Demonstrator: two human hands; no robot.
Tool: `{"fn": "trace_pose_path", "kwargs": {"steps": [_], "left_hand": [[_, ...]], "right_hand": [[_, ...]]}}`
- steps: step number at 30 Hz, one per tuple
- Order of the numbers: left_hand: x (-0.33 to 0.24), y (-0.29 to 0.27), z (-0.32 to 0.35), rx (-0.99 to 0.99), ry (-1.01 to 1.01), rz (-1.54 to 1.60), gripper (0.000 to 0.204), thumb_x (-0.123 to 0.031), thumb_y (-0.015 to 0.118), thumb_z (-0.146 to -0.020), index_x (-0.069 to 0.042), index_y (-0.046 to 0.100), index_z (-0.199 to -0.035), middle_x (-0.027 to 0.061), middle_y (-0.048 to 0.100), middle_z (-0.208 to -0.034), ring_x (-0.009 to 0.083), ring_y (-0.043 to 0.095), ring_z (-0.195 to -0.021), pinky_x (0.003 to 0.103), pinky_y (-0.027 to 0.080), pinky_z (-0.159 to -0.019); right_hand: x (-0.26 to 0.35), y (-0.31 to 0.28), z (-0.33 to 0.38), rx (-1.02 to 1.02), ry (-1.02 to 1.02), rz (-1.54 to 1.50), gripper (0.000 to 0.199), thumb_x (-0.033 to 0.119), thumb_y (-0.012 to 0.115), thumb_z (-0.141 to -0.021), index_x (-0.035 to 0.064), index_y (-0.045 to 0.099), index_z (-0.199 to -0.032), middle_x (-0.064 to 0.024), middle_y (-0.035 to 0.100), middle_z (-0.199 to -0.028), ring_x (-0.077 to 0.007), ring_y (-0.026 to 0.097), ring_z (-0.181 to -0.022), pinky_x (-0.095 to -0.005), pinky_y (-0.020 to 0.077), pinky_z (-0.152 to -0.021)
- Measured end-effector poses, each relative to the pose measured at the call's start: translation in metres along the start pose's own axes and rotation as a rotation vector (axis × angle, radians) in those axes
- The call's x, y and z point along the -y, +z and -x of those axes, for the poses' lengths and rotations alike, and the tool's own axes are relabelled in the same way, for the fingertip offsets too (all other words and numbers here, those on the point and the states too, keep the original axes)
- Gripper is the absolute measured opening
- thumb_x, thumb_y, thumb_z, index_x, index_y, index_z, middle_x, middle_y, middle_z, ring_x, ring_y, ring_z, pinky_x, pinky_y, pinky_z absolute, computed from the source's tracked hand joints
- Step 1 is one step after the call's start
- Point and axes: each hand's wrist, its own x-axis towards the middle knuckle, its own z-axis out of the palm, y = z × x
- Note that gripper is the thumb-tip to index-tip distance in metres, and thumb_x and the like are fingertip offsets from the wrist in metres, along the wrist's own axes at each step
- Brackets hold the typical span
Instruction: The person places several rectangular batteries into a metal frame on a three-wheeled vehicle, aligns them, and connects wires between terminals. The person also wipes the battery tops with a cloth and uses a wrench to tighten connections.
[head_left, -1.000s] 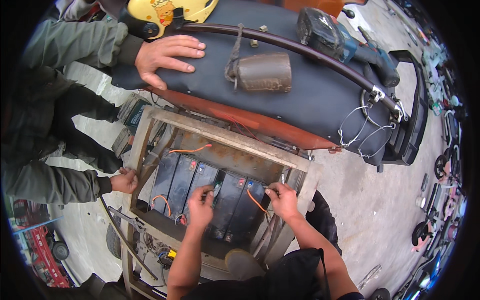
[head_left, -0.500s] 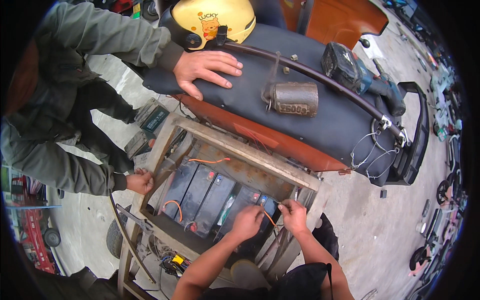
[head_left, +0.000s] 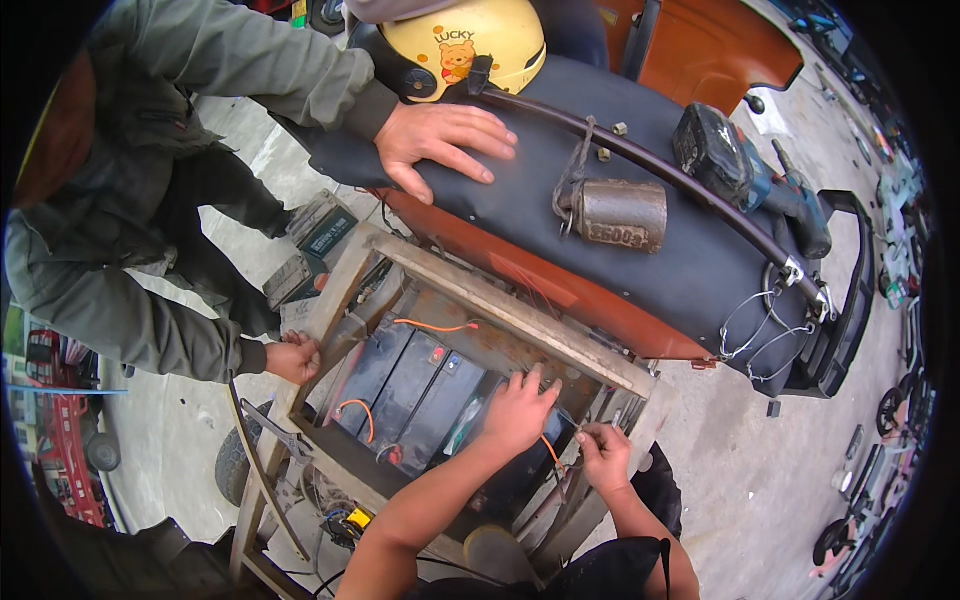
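Over the far end of the right-hand black battery (head_left: 484, 392), my left hand (head_left: 516, 412) reaches with fingers stretched out and slightly apart; it hides the terminals beneath. My right hand (head_left: 606, 458) is closed in a pinch beside that battery, above the frame's right side. A thin dark piece seems to run from its fingertips toward the battery, too small to name. Between my hands an orange cable (head_left: 551, 449) slants down at the battery's right edge. Several black batteries sit side by side inside the worn frame (head_left: 510, 312), with another orange cable (head_left: 436, 326) at the far left.
A co-worker's hand (head_left: 292, 357) holds the frame's left side; their other hand (head_left: 445, 145) lies flat on the black seat (head_left: 500, 205). On the seat are a yellow helmet (head_left: 500, 50), a metal weight (head_left: 622, 213), a cordless power tool (head_left: 770, 190) and a dark bar (head_left: 640, 150).
My left hand has moved away from the right hand, toward the frame's far side, and its fingers have stretched out. My right hand stays pinched. The whole view has shifted slightly.
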Motion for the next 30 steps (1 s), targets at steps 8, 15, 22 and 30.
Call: {"fn": "trace_pose_path", "kwargs": {"steps": [8, 15, 22, 30], "left_hand": [[0.066, -0.008, -0.031, -0.122, -0.380, -0.128, 0.021, -0.024, 0.067, -0.096, -0.007, 0.069, -0.107, 0.0184, 0.066, -0.118, 0.0398, 0.065, -0.106, 0.051, 0.057, -0.086], [0.090, -0.024, -0.036, -0.428, -0.319, 0.081, 0.024, -0.027, 0.072, -0.099, -0.007, 0.073, -0.111, 0.0190, 0.071, -0.110, 0.0419, 0.066, -0.100, 0.052, 0.054, -0.086], [0.080, -0.023, -0.021, -0.012, -0.126, 0.178, 0.020, -0.030, 0.071, -0.100, -0.012, 0.076, -0.108, 0.0124, 0.073, -0.104, 0.0380, 0.071, -0.088, 0.050, 0.056, -0.087], [0.132, -0.033, -0.022, -0.266, -0.404, -0.120, 0.028, -0.030, 0.074, -0.096, -0.009, 0.073, -0.114, 0.0248, 0.057, -0.135, 0.0426, 0.059, -0.121, 0.053, 0.052, -0.099]], "right_hand": [[-0.002, -0.003, 0.008, -0.055, 0.092, -0.047, 0.013, 0.009, 0.082, -0.087, 0.0042, 0.077, -0.098, -0.0144, 0.070, -0.082, -0.0323, 0.068, -0.073, -0.0411, 0.0550, -0.069], [-0.003, -0.002, 0.003, -0.075, 0.026, -0.035, 0.010, 0.001, 0.080, -0.090, 0.0003, 0.073, -0.097, -0.0082, 0.065, -0.078, -0.0165, 0.062, -0.064, -0.0319, 0.0500, -0.061], [0.000, 0.000, 0.004, -0.096, 0.068, -0.039, 0.009, 0.002, 0.080, -0.091, -0.0006, 0.072, -0.095, -0.0104, 0.069, -0.081, -0.0181, 0.066, -0.068, -0.0324, 0.0532, -0.064], [0.001, 0.000, 0.003, -0.153, -0.009, 0.005, 0.010, 0.006, 0.081, -0.091, 0.0022, 0.073, -0.096, -0.0090, 0.067, -0.080, -0.0183, 0.061, -0.065, -0.0325, 0.0505, -0.062]]}}
